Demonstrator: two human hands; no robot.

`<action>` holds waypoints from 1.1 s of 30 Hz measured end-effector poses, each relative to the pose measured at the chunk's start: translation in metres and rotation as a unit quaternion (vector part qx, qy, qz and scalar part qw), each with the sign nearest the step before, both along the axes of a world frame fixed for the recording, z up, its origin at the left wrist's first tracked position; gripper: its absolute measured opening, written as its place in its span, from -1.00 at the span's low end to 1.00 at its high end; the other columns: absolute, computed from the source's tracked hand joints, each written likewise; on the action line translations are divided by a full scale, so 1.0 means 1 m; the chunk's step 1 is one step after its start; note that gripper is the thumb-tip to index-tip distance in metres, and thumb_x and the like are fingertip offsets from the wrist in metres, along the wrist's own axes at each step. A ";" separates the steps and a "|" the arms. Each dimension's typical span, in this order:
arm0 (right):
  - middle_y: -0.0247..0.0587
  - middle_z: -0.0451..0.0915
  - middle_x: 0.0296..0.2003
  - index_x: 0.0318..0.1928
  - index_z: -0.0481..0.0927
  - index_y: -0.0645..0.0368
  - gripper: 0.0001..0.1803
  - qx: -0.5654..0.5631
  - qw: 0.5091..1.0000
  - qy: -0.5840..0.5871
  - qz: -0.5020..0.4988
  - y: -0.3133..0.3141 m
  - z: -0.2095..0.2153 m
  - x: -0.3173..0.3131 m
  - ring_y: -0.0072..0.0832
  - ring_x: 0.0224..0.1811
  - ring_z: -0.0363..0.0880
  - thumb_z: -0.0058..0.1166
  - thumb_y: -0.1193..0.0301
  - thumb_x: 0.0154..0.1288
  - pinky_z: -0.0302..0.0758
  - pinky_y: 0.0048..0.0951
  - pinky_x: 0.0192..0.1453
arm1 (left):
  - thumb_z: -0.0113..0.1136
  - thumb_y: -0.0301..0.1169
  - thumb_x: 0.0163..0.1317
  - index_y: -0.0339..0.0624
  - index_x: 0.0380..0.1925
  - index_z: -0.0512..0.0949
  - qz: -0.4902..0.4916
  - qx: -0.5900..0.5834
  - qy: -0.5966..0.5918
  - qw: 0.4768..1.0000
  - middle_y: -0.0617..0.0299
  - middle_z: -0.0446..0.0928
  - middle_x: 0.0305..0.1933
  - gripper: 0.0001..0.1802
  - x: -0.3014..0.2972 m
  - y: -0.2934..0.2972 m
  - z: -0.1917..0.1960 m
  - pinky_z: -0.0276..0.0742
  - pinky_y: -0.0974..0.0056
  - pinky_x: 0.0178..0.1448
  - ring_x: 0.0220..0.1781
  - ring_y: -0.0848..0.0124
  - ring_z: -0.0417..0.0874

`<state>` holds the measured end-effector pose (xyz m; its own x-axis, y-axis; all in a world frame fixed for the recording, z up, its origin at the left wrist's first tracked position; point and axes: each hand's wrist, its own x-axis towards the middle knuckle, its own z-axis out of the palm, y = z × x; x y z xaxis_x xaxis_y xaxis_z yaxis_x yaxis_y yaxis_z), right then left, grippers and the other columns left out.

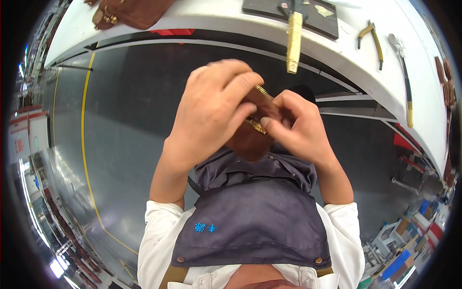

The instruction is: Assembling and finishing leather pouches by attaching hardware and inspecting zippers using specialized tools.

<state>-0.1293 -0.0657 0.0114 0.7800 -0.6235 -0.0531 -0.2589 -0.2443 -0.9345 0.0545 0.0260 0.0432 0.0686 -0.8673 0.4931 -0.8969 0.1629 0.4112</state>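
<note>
Right now both hands are up close in front of the chest, working one small brown leather piece (pixel 250 139) w/ a brass zipper (pixel 257 126) along its edge. Left hand (pixel 211 115) wraps over the top of the leather, fingers curled down & clamped on it, thumb pressing near the zip teeth. Right hand (pixel 298 127) sits just beside it, touching the same piece from the other side, fingertips pinched together on the leather right at the zipper. The two hands nearly meet over the zip. Leather hangs a bit below both palms, lower edge rounded, just above the grey apron (pixel 250 216). Can't tell if a slider's on the zip; fingers hide it.

Beyond the hands, past the knuckles, a white workbench (pixel 202 21). On it, straight ahead of the right hand, a pale mallet-like tool (pixel 294 43) whose end overhangs the bench edge, its head lying on a dark cutting mat (pixel 322 19). Further out to the right-hand side: yellow-handled pliers (pixel 371 41) & a long thin tool (pixel 404 82). Out past the left hand, a brown leather bag (pixel 130 12) w/ brass buckle. Under both hands, well below, grey floor w/ a yellow line (pixel 83 120).
</note>
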 end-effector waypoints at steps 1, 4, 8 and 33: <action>-0.34 0.50 -0.47 -0.31 0.50 0.25 -0.79 0.093 0.995 -0.031 -0.031 -0.002 -0.012 -0.003 -0.68 -0.53 0.49 0.30 0.44 0.24 0.37 -0.54 -0.51 | 0.45 -0.46 0.03 -0.13 -0.10 0.64 0.004 0.005 -0.027 1.000 0.17 0.61 -0.05 -0.63 0.004 -0.004 -0.003 0.47 0.13 0.20 0.03 0.14 0.62; -0.36 0.54 -0.45 -0.27 0.50 0.22 -0.81 0.359 0.924 -0.093 -0.093 -0.007 -0.012 -0.012 -0.73 -0.62 0.43 0.26 0.43 0.35 0.36 -0.63 -0.56 | 0.46 -0.38 0.08 -0.11 -0.11 0.64 -0.114 0.130 0.104 0.980 0.19 0.60 0.01 -0.66 0.006 -0.011 -0.010 0.49 0.15 0.16 0.07 0.16 0.60; -0.37 0.55 -0.45 -0.23 0.48 0.20 -0.82 0.425 0.888 -0.139 -0.112 -0.003 -0.022 -0.010 -0.75 -0.64 0.42 0.22 0.42 0.41 0.39 -0.67 -0.60 | 0.51 -0.01 0.01 -0.13 -0.20 0.59 -0.152 0.166 0.061 0.972 0.20 0.56 -0.17 -0.49 -0.001 -0.021 -0.017 0.41 0.12 0.11 -0.08 0.16 0.54; -0.11 0.66 -0.31 0.19 0.38 0.25 -0.65 0.521 0.781 -0.312 -0.144 0.004 0.010 -0.013 -0.47 -0.68 0.59 0.00 0.36 0.52 0.62 -0.46 -0.57 | 0.42 -0.60 0.10 -0.22 -0.35 0.59 -0.230 0.119 0.233 0.937 0.16 0.72 -0.19 -0.82 0.012 -0.049 0.015 0.57 0.21 0.01 -0.11 0.23 0.67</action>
